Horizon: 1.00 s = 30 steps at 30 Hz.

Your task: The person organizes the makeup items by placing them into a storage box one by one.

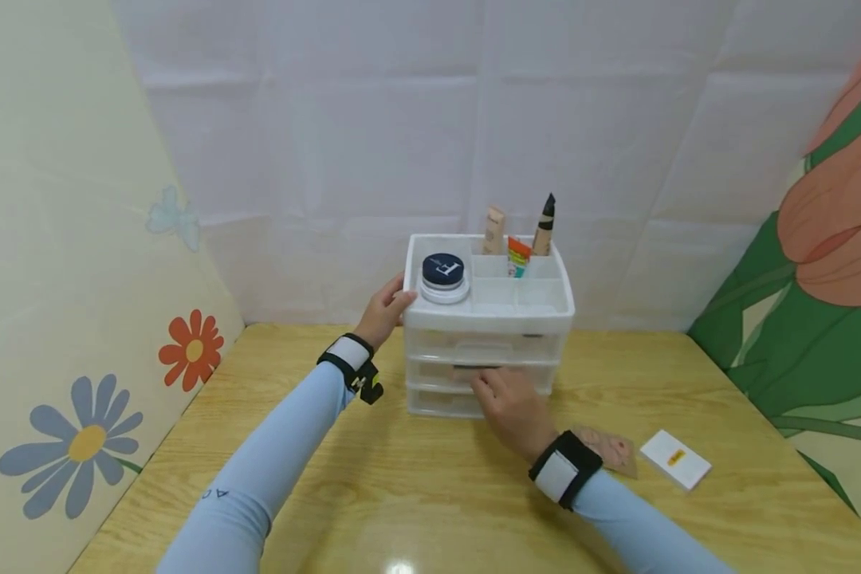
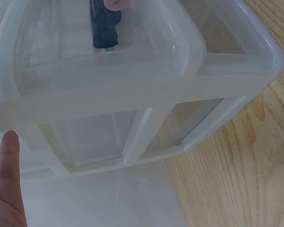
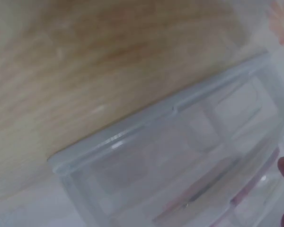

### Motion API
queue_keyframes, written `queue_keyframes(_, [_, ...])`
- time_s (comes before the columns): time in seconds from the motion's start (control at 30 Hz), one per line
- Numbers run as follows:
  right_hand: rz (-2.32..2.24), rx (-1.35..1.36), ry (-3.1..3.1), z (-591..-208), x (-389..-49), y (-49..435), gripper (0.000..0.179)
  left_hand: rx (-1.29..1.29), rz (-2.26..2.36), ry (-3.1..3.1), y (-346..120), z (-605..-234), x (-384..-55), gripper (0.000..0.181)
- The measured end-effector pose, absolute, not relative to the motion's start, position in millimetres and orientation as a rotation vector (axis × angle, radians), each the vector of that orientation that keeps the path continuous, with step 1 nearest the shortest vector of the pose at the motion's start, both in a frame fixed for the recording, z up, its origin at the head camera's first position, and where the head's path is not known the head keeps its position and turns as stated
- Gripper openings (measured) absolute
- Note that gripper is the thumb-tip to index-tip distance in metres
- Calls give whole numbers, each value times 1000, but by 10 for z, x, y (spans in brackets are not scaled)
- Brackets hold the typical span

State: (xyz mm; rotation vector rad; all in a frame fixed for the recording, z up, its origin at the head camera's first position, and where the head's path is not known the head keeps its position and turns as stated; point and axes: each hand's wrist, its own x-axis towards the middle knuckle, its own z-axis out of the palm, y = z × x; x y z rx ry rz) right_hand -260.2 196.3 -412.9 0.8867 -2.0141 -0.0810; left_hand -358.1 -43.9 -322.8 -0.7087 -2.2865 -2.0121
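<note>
A white organizer with clear drawers (image 1: 430,344) stands on the table against the sheeted wall. My left hand (image 1: 386,312) holds its upper left side, thumb by the top rim; in the left wrist view one finger (image 2: 9,156) lies along that side. My right hand (image 1: 513,406) is at the middle drawer front, fingers bent, fingertips right at the drawer and its handle area hidden behind them. I cannot tell whether they grip it. Slim dark and pink items (image 3: 253,182) show through the clear plastic in the right wrist view. A dark tube (image 2: 104,28) appears inside from the left.
The organizer's top tray carries a round dark-lidded jar (image 1: 442,269), a beige tube (image 1: 493,229), an orange-and-green tube (image 1: 518,257) and a black-capped beige bottle (image 1: 544,227). On the table at right lie a pinkish flat card (image 1: 610,449) and a small white box (image 1: 675,459).
</note>
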Motion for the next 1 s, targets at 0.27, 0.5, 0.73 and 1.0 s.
queue_keyframes(0.27, [-185, 1012, -1962, -4254, -2661, 1923, 29, -714, -2024, -2255, -443, -3223, -3595, 56])
queue_keyframes(0.5, [-249, 1017, -1957, -4314, -2712, 1924, 23, -726, -2048, -2224, -432, -3242, -3588, 56])
queue_keyframes(0.73, [-296, 1044, -1963, -4328, -2740, 1911, 28, -733, -2044, -2227, -434, -3258, -3583, 57])
queue_keyframes(1.0, [-367, 1046, -1925, -4348, -2793, 1875, 38, -737, -2042, -2241, -444, -3252, -3607, 57])
